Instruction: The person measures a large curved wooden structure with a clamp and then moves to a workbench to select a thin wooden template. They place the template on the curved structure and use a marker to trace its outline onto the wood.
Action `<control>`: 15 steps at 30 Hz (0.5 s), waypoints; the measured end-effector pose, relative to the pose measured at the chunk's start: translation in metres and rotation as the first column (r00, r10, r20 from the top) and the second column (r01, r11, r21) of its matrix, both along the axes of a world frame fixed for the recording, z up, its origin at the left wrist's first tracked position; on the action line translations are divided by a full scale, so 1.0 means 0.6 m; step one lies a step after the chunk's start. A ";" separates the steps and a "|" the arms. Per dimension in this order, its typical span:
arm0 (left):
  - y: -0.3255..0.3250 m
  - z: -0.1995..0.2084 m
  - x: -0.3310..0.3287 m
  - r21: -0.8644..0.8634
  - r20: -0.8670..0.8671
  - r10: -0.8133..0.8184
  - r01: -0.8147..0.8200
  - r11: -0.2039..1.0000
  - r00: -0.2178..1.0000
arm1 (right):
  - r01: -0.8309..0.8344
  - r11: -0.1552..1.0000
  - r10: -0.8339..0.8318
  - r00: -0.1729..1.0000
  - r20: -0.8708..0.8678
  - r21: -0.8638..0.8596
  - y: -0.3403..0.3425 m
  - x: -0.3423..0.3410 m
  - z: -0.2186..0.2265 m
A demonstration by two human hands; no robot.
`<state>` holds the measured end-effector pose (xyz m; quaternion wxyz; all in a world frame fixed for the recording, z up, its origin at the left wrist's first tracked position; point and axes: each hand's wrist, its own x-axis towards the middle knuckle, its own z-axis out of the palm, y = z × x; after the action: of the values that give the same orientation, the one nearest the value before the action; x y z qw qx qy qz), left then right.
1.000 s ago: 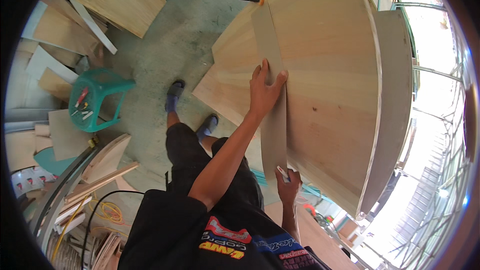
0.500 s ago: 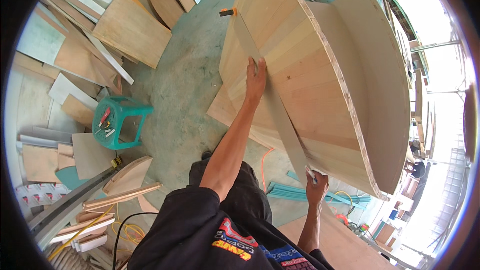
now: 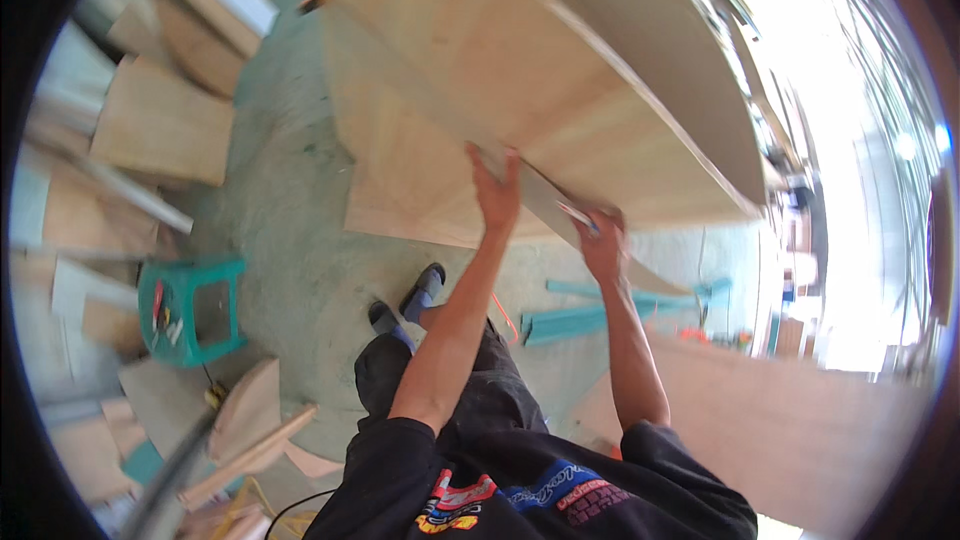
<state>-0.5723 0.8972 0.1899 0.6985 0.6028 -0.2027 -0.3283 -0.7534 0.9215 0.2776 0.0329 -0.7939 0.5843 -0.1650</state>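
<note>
A long, thin, greyish straightedge strip (image 3: 405,75) runs diagonally across a big pale wooden panel (image 3: 600,125), its lower end jutting past the panel's edge. At the strip's far end sits a small black-and-orange clip or clamp (image 3: 312,4), blurred. My left hand (image 3: 495,188) rests on the strip near its middle, fingers stretched and apart, pressing it to the panel. Just right of it, my right hand (image 3: 605,245) is closed around a slim white pen (image 3: 577,217). The pen's tip lies close to the strip's edge; contact is too blurred to judge.
To the left stands a green plastic stool (image 3: 190,310) with small tools on it. Wooden offcuts (image 3: 165,120) lean and lie along the left side. Teal strips (image 3: 570,322) and an orange cable (image 3: 505,318) lie on the floor, near another flat board (image 3: 740,420).
My right hand has come up along the strip with the pen, closer to my left hand. My left hand stays on the strip. The whole view has shifted and blurred.
</note>
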 end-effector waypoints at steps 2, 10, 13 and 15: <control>0.013 0.020 -0.038 0.054 -0.031 -0.043 0.045 0.998 0.999 | 0.088 0.996 -0.088 0.996 -0.003 0.010 0.010 0.000 0.001; 0.017 0.009 -0.061 0.024 -0.354 -0.109 0.125 0.992 0.929 | 0.065 0.973 -0.004 0.964 0.265 -0.222 0.058 -0.051 -0.016; 0.018 0.045 -0.072 0.073 -0.382 -0.099 0.137 0.988 0.919 | 0.363 0.923 -0.231 0.789 0.569 -0.130 0.095 -0.141 -0.082; 0.027 0.051 -0.076 0.084 -0.358 -0.116 0.156 0.984 0.926 | 0.511 0.844 -0.444 0.496 0.746 0.162 0.106 -0.224 -0.156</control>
<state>-0.6178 0.9133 0.2207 0.6645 0.5565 -0.0973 -0.4891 -0.8877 0.9854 0.1842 0.1954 -0.4567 0.7038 -0.5078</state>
